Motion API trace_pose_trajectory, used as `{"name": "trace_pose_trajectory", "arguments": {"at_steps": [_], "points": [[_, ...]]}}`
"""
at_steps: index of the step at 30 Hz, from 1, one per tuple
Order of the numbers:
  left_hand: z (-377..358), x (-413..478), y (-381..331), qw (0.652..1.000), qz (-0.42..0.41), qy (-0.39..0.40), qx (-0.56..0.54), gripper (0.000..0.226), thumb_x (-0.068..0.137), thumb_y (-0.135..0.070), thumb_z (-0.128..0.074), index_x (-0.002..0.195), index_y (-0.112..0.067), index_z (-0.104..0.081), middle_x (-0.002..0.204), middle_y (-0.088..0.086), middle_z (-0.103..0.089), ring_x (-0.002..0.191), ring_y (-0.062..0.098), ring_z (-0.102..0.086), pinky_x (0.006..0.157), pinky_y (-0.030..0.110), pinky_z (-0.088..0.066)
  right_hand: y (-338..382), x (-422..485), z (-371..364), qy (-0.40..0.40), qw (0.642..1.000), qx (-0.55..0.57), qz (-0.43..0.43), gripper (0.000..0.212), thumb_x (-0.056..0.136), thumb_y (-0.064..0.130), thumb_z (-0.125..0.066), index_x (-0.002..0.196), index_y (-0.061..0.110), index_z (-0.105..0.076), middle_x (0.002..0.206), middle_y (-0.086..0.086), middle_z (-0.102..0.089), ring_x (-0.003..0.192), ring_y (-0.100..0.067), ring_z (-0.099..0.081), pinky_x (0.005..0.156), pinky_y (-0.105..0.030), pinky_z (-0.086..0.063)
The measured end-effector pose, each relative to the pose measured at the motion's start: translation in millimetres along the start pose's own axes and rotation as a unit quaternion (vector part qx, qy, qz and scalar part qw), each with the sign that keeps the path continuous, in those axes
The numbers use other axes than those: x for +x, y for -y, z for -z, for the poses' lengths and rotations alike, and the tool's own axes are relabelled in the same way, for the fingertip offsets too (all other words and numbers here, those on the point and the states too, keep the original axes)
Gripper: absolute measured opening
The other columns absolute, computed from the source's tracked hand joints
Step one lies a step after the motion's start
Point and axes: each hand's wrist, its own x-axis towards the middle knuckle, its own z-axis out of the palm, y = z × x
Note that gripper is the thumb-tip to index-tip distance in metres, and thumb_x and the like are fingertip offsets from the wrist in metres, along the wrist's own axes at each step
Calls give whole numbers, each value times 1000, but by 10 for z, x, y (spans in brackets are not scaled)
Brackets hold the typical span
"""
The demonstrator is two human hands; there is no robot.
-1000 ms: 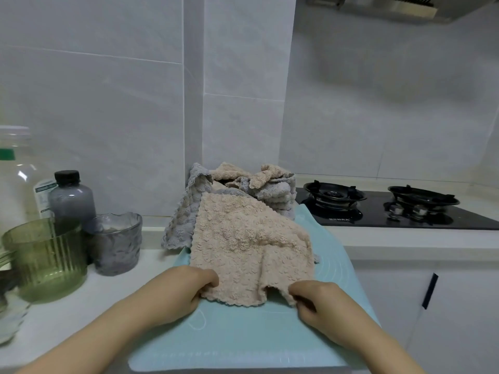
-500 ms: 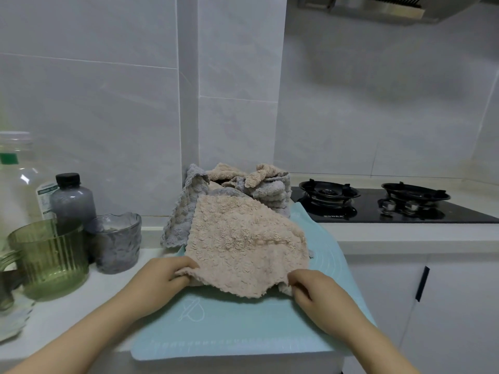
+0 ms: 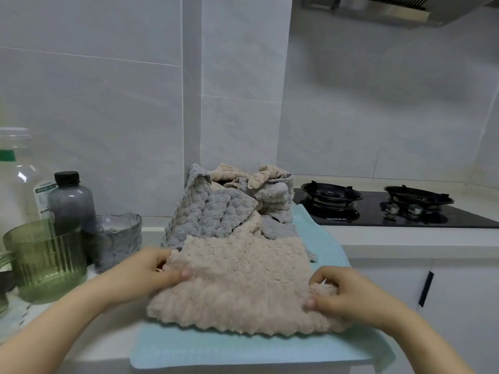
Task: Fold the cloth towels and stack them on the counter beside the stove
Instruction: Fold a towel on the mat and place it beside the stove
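**Beige nubbly cloth towel (image 3: 237, 282) drawn down off the heap of grey and beige towels (image 3: 270, 190)**

Half a second ago this towel was draped from the heap down to the mat, with the hands at its near corners. Now it lies lower and nearer, spread wide, and a crosswise ridge runs through its middle. A grey scalloped towel (image 3: 213, 214) that it covered now shows behind it.

The white surface (image 3: 405, 237) runs from the left clutter to the black glass gas stove (image 3: 378, 209) on the right. A pale blue silicone mat (image 3: 243, 349) lies on it, its near edge overhanging the front. The beige towel rests on the mat, between the two hands.

The left hand (image 3: 145, 273) has moved to the towel's left edge. Its grip is closed there, thumb on top and fingers tucked under the cloth. The right hand (image 3: 351, 295) is at the right edge, its grip curled tight on a bunched fold.

To the left stand a green ribbed glass cup (image 3: 46, 260), a grey glass bowl (image 3: 116, 238) and a dark bottle with a black cap (image 3: 70, 201).
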Motion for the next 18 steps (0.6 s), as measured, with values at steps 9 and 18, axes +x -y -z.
{"name": "trace_pose_trajectory", "arguments": {"at_steps": [9,18], "points": [[-259,571,61,952,75,-296,13,22,90,-32,-58,85,-10,-60,79,9,-62,74,23,-53,62,32,-35,61,626,37,-259,956,130,-34,7,81,8,-67,87,11,-64,74,-4,-61,62,-16,-52,55,-27,-40],[-368,984,230,946,89,-289,121,21,92,-27,-49,93,-7,-50,102,21,-54,89,32,-50,65,33,-31,-128,1247,-214,-310,938,128,-86,16,82,10,-59,68,13,-51,61,-3,-53,55,-21,-47,50,-28,-33]]}}
